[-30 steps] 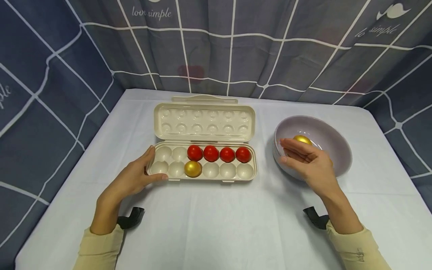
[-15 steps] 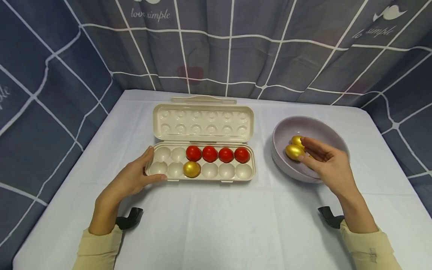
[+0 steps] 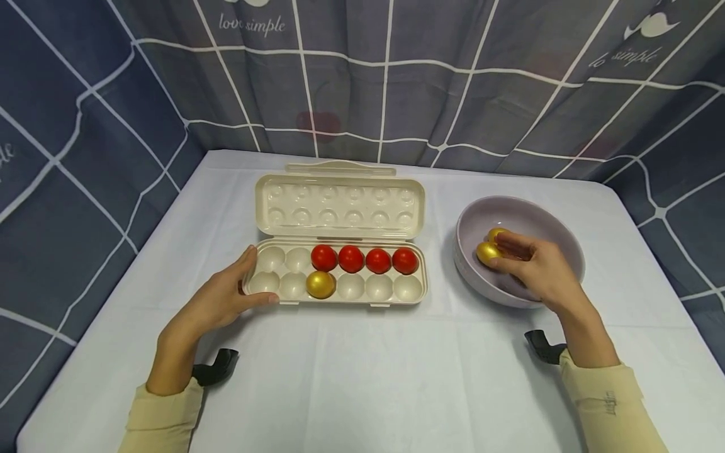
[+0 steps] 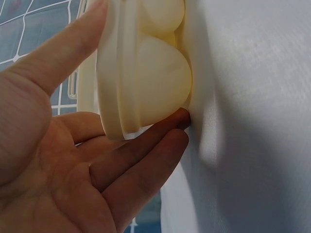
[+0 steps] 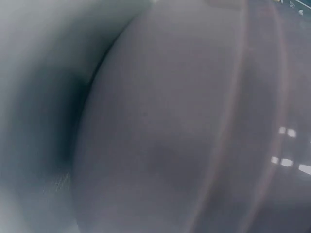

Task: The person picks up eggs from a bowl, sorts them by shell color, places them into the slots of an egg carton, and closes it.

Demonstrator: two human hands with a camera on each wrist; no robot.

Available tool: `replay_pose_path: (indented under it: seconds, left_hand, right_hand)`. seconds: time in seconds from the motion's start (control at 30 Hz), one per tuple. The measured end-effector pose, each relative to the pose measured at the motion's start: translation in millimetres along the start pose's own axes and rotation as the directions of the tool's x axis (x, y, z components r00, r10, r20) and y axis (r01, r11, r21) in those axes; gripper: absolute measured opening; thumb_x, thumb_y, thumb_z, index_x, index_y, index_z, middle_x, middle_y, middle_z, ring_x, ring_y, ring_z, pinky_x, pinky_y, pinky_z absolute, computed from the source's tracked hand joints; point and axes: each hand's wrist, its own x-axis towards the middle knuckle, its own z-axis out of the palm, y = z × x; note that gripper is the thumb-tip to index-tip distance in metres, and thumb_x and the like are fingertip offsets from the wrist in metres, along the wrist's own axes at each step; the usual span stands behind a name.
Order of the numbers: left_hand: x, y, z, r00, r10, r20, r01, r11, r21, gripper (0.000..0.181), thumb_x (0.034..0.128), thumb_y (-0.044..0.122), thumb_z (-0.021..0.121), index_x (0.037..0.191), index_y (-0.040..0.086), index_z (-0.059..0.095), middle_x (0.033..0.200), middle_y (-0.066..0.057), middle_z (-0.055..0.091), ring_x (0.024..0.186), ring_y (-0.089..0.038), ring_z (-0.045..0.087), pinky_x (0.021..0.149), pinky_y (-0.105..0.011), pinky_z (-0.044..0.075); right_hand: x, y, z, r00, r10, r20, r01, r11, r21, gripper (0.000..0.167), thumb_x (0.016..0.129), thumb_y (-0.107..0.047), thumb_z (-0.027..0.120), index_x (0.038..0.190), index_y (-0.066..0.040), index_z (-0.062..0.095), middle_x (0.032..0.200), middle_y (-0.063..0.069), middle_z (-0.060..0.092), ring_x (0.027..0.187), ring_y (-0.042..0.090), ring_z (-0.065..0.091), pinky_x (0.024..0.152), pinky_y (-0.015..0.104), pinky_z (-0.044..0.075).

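Note:
An open cream egg carton [image 3: 286, 304] stands mid-table. My left hand [image 3: 212, 305] grips its left end, thumb along the front rim; the left wrist view has the thumb on the carton [image 4: 109, 73] rim and the fingers under its side. In the carton sit several red eggs [image 3: 351, 258] in the back row and one gold egg [image 3: 320, 285] in front. My right hand [image 3: 540, 270] is inside a mauve bowl [image 3: 463, 277]. Its thumb and fingers are at a near gold egg [image 3: 487, 253]; whether they pinch it is unclear. Another gold egg [image 3: 496, 234] lies behind, partly covered.
The carton's raised lid [image 3: 340, 201] leans back behind the tray. A white cloth covers the table [image 3: 374, 377]. Dark checked curtains [image 3: 351, 94] stand along the back and both sides. Only the outside of the bowl [image 5: 155, 121] fills the right wrist view.
My right hand first moved right, uncovering gold eggs in the bowl, then came back left and down to the near one, which shifted slightly left. My left hand stays on the carton.

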Motion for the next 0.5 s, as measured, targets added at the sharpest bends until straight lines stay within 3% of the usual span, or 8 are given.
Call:
replay_pose_path:
  seconds: [0.13,0.37,0.5]
  left_hand:
    - [0.4,-0.3,-0.2,1.000,0.005,-0.003,-0.005,1.000,0.004,0.111,0.0841,0.046,0.076,0.154,-0.006,0.008,0.162,-0.022,0.005,0.146,-0.042,0.010,0.114,-0.060,0.016]
    - [0.2,0.2,0.4,1.000,0.007,0.000,-0.007,1.000,-0.002,0.111,0.0841,0.046,0.076,0.154,-0.005,0.008,0.162,-0.022,0.004,0.146,-0.043,0.009,0.114,-0.061,0.016]
    - [0.1,0.5,-0.2,1.000,0.004,-0.001,-0.004,1.000,-0.002,0.111,0.0843,0.046,0.076,0.155,-0.005,0.007,0.162,-0.022,0.004,0.147,-0.042,0.009,0.114,-0.061,0.016]
  right_hand:
    - [7.1,2.2,2.2,1.000,0.006,0.001,-0.006,1.000,-0.013,0.057,0.089,-0.017,0.075,0.137,0.007,0.053,0.132,0.023,0.059,0.119,0.038,0.057,0.085,0.003,0.039]
    - [17.9,3.0,7.9,0.996,0.051,0.075,-0.049,0.998,-0.032,0.062,0.085,-0.016,0.079,0.136,0.009,0.052,0.134,0.025,0.057,0.120,0.037,0.057,0.087,0.007,0.042]
    - [21.8,1.9,10.3,0.993,0.054,0.104,-0.044,0.994,-0.100,0.062,0.085,-0.016,0.079,0.135,0.010,0.054,0.131,0.026,0.059,0.118,0.037,0.058,0.091,0.018,0.045]
